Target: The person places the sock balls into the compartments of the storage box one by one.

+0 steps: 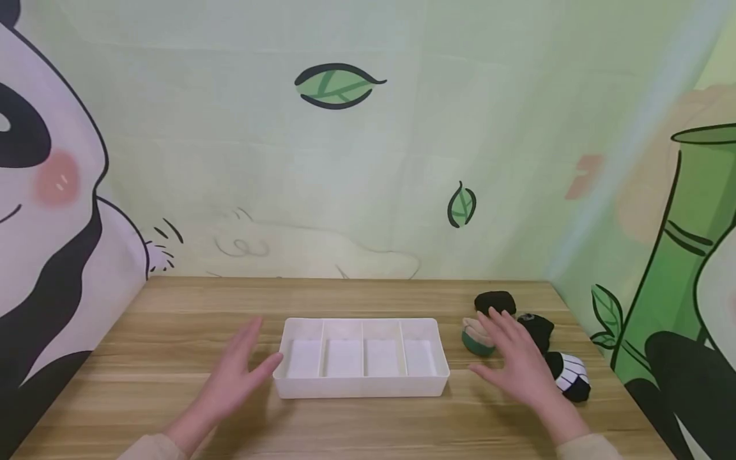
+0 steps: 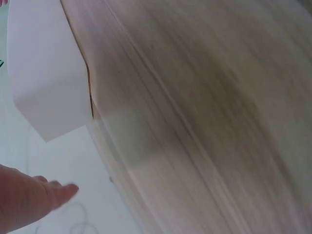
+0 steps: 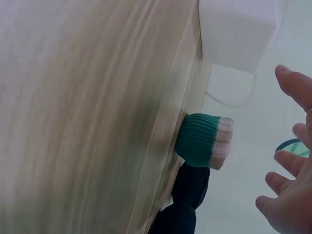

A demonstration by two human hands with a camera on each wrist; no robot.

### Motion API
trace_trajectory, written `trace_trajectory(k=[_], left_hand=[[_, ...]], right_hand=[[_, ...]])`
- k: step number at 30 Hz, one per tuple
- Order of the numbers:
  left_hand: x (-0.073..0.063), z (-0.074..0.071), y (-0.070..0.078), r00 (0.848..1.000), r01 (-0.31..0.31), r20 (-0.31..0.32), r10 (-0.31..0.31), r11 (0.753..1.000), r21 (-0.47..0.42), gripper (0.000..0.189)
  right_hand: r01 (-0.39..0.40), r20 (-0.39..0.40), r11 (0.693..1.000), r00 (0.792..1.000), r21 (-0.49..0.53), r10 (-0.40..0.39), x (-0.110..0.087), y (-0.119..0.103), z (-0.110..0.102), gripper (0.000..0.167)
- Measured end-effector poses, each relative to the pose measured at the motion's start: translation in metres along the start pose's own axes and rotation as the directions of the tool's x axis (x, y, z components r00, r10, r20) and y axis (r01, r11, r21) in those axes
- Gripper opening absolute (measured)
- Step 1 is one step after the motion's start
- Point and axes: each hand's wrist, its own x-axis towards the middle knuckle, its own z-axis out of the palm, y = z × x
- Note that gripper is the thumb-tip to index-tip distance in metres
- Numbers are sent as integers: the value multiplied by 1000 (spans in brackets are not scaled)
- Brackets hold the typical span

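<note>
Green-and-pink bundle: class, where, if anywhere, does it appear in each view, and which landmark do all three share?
Head: the green-and-pink bundle is right of centre, low, between the white tray and the right hand.
Left wrist: not in it.
Right wrist: right of centre, just below mid-height.
Shared landmark: the white tray, upper left in left wrist, upper right in right wrist.

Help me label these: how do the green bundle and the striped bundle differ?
Colour: the green bundle is green and pale pink; the striped bundle is black and white.
Place: the green bundle sits nearer the tray; the striped bundle lies farther right.
Both rest on the table, outside the tray.
</note>
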Motion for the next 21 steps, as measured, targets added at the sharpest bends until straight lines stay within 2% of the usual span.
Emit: trace_trajectory(k=[7,12,21], left_hand=[[2,3,-4,999,33,32,-28,986,-165,81],[4,6,-11,997,64,61,-48,952,-298,81],[10,5,-17,988,137,120,-94,891,-433,78]], right_hand=[[-21,-3,995,1000,101,21,2,9,5,88],[-71,34,986,997,152,67,3,12,5,84],[-118,85,978,991,173,104,11,20,7,76]])
